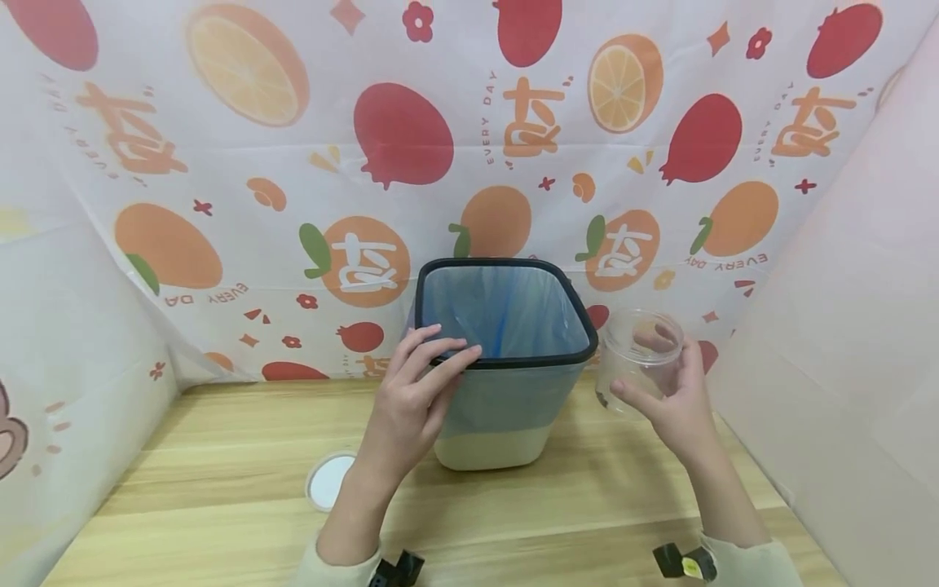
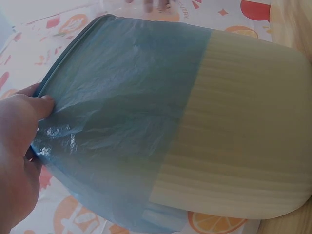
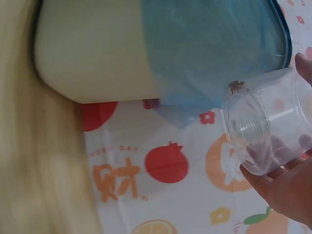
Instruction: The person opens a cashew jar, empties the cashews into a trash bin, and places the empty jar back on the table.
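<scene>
A cream trash bin [image 1: 493, 450] stands upright on the table, lined with a translucent blue bag [image 1: 513, 399] folded over its black rim [image 1: 543, 359]. My left hand [image 1: 416, 391] grips the near left part of that rim, fingers over the edge and thumb [image 2: 45, 106] outside against the bag. To the right of the bin, my right hand [image 1: 682, 408] holds a clear plastic jar [image 1: 623, 371] above the table, its lidless mouth upward. Dark crumbs [image 3: 237, 87] cling at the jar's bottom edge. Left of the bin, a round white lid [image 1: 328, 481] lies on the table, partly covered by my left forearm.
The wood-grain table [image 1: 220, 456] spreads under everything. A fruit-print cloth [image 1: 411, 204] hangs right behind the bin, and pale cloth sides close in the table at left and right [image 1: 829, 326].
</scene>
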### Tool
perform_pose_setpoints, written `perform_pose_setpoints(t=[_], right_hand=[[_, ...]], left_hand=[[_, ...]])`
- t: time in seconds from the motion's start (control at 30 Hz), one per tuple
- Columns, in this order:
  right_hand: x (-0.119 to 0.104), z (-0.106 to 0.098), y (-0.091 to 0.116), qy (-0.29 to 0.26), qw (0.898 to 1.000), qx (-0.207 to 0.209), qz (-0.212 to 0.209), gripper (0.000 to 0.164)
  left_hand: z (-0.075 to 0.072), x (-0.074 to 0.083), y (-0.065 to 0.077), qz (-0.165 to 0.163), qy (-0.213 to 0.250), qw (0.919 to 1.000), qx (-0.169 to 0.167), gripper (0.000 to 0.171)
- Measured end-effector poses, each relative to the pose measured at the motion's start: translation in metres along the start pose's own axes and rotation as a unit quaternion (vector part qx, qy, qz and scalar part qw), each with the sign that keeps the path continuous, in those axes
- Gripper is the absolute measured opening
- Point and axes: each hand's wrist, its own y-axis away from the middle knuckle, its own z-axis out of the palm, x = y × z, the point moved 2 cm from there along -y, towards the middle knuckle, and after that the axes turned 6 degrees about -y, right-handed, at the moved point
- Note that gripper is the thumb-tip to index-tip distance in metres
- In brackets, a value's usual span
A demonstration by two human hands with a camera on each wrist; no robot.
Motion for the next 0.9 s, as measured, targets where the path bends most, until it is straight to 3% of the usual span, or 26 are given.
perform_pose_setpoints(t=[0.37,0.63,0.9], right_hand=[[0.035,0.01,0.027,-0.01,0.999,-0.005,0.032,0.092],[0.058,0.018,0.044,-0.007,1.0,-0.021,0.003,0.093],[0.075,0.023,0.054,0.006,0.999,-0.027,0.022,0.096]], left_hand=[[0.001,0.001,0.002,-0.006,-0.002,1.0,-0.002,0.032],[0.004,0.003,0.001,-0.004,0.001,1.0,0.001,0.03],[0.001,0.002,0.001,-0.002,-0.004,1.0,0.0,0.031]])
